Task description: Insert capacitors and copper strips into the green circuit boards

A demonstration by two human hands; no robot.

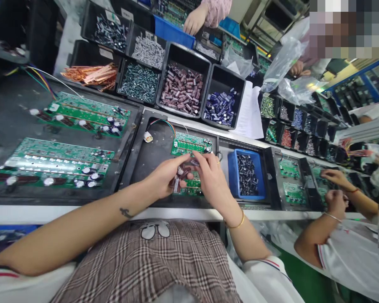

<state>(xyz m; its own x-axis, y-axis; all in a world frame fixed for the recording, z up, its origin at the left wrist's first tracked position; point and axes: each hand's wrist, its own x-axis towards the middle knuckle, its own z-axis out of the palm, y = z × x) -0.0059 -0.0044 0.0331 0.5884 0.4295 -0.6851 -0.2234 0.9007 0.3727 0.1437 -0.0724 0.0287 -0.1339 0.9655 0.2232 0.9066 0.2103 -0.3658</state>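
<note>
My left hand (166, 174) is curled around several brown electrolytic capacitors (177, 185), which show below its fingers. My right hand (212, 181) has its fingertips together close by, at what looks like another brown capacitor (194, 161). Both hands hover over a green circuit board (189, 143) in a black tray, covering its middle. Coloured wires run from this board's upper left to a white connector (148, 136). Just right of my right hand stands a blue bin (262, 174) of small black capacitors.
Two more boards with capacitors, an upper one (91, 110) and a lower one (60, 158), lie at left. Behind the tray are black bins of brown capacitors (181, 90) and blue capacitors (221, 105). Co-workers' hands (336, 202) are at right; another hand (196, 20) is across the bench.
</note>
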